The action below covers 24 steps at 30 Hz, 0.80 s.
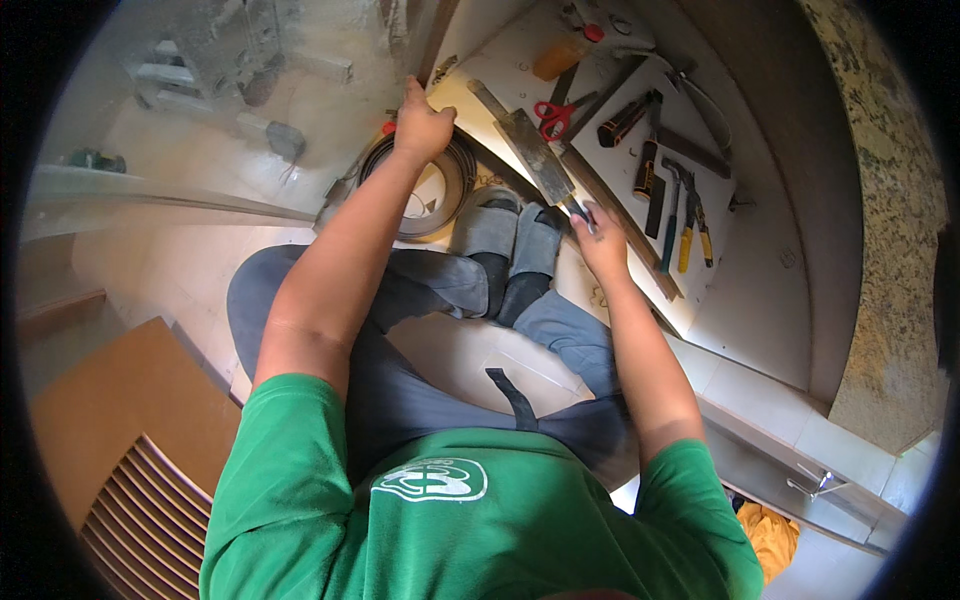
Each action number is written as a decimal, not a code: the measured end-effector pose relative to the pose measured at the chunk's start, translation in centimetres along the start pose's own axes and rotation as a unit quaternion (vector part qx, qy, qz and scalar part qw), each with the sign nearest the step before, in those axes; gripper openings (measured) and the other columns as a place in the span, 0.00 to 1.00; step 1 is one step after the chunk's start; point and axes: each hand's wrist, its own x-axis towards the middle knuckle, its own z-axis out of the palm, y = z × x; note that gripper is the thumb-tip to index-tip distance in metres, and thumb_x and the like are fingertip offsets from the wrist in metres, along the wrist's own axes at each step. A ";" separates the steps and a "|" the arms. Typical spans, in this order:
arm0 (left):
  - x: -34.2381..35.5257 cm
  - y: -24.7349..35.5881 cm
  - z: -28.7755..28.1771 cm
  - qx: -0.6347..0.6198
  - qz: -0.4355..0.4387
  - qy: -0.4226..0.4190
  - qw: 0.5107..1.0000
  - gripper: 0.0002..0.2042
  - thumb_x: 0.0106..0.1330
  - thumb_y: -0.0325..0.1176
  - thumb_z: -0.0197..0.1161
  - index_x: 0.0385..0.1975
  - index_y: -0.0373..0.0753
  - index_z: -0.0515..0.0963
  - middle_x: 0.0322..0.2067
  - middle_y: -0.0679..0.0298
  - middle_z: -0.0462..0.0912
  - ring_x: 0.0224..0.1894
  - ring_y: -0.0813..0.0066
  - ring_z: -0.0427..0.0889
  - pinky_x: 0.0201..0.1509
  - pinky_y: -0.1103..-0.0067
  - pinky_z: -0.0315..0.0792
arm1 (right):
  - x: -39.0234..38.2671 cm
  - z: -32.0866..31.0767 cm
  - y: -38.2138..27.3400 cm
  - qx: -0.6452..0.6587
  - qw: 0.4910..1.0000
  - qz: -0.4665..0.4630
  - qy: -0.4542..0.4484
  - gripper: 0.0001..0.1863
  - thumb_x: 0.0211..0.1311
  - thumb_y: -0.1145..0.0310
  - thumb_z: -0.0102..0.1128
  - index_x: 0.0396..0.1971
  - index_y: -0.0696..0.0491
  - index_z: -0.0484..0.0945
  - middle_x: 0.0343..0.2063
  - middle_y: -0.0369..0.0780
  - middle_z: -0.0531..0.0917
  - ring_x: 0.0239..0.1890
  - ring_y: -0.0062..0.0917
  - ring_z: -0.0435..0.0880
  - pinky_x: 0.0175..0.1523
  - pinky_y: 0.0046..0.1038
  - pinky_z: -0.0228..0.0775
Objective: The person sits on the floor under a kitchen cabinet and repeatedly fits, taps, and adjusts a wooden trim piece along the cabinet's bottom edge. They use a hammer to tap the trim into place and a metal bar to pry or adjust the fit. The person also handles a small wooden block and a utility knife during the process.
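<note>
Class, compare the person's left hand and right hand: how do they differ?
The left hand reaches farther forward than the right hand. The left hand's thumb and index finger are spread apart, while the right hand is curled around a tool handle. Both hands are bare.

Bare gap between wooden strip [640, 245] and orange-black handle [645, 168]; grey blade [538, 155] blocks strip's left.

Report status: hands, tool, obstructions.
Left hand at brown panel edge. Right hand gripping dark handle at near end of flat grey tool. Red scissors close alongside.
</note>
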 end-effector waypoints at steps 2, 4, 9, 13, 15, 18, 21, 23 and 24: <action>0.0 -0.1 -0.2 -0.007 -0.006 -0.013 1.000 0.44 0.59 0.38 0.66 0.72 0.22 0.52 0.65 0.32 0.68 0.68 0.40 0.68 0.74 0.65 0.61 | 1.8 1.5 -2.6 -0.044 0.998 -0.045 -0.005 0.27 0.61 0.56 0.68 0.57 0.54 0.80 0.45 0.50 0.80 0.49 0.45 0.80 0.57 0.39 0.73; 0.2 -0.3 -0.4 -0.018 -0.014 -0.024 0.999 0.43 0.59 0.37 0.66 0.71 0.22 0.54 0.64 0.32 0.68 0.68 0.39 0.67 0.73 0.64 0.61 | 3.4 3.0 -4.5 -0.115 0.991 -0.071 0.001 0.30 0.61 0.54 0.69 0.59 0.54 0.78 0.50 0.50 0.78 0.54 0.48 0.77 0.61 0.40 0.71; 0.8 -1.4 -0.3 -0.010 0.006 -0.024 1.000 0.43 0.59 0.38 0.65 0.71 0.22 0.55 0.65 0.33 0.68 0.68 0.40 0.68 0.74 0.64 0.61 | 5.8 5.2 -7.0 -0.241 0.968 0.043 -0.053 0.40 0.57 0.53 0.72 0.66 0.53 0.65 0.57 0.54 0.73 0.61 0.52 0.73 0.63 0.46 0.69; -0.2 -1.9 -0.1 -0.015 -0.103 -0.006 0.995 0.36 0.60 0.39 0.63 0.64 0.22 0.62 0.57 0.30 0.74 0.60 0.38 0.75 0.67 0.60 0.68 | 4.6 4.7 -7.5 -0.199 0.980 -0.007 -0.004 0.41 0.61 0.55 0.69 0.70 0.54 0.61 0.53 0.54 0.76 0.58 0.52 0.75 0.62 0.45 0.69; -1.6 -1.3 0.0 -0.003 -0.187 -0.023 0.982 0.28 0.64 0.40 0.56 0.59 0.26 0.68 0.58 0.34 0.75 0.59 0.37 0.76 0.65 0.58 0.70 | 2.9 4.1 -7.8 -0.125 0.991 -0.038 0.001 0.41 0.62 0.56 0.67 0.71 0.54 0.61 0.52 0.55 0.76 0.56 0.51 0.76 0.61 0.45 0.70; -6.1 0.5 0.7 -0.195 -0.164 -0.120 0.959 0.26 0.71 0.49 0.53 0.59 0.33 0.72 0.56 0.42 0.78 0.57 0.47 0.78 0.61 0.61 0.72 | 0.3 3.8 -9.0 0.032 0.999 0.015 -0.039 0.37 0.65 0.57 0.65 0.71 0.53 0.63 0.48 0.54 0.78 0.52 0.48 0.80 0.57 0.43 0.72; -9.8 2.9 1.0 -0.378 -0.208 -0.211 0.877 0.32 0.74 0.55 0.52 0.70 0.41 0.64 0.59 0.51 0.78 0.56 0.61 0.78 0.57 0.71 0.71 | -1.1 5.1 -11.5 0.149 0.980 0.093 -0.096 0.36 0.67 0.57 0.64 0.72 0.46 0.64 0.47 0.53 0.79 0.52 0.47 0.81 0.58 0.43 0.72; -11.5 3.6 0.2 -0.318 -0.143 -0.191 0.918 0.33 0.73 0.50 0.55 0.73 0.41 0.60 0.60 0.50 0.77 0.57 0.62 0.78 0.58 0.70 0.70 | -2.0 5.9 -13.0 0.097 0.989 0.053 -0.098 0.35 0.67 0.58 0.63 0.72 0.43 0.64 0.49 0.55 0.79 0.53 0.47 0.81 0.59 0.43 0.72; -11.8 3.7 -0.4 -0.298 -0.100 -0.156 0.936 0.33 0.72 0.47 0.56 0.74 0.41 0.59 0.59 0.51 0.77 0.57 0.62 0.78 0.58 0.70 0.70 | -2.3 6.2 -13.5 0.060 0.992 0.049 -0.101 0.34 0.67 0.59 0.63 0.72 0.42 0.64 0.50 0.56 0.78 0.53 0.47 0.80 0.59 0.43 0.71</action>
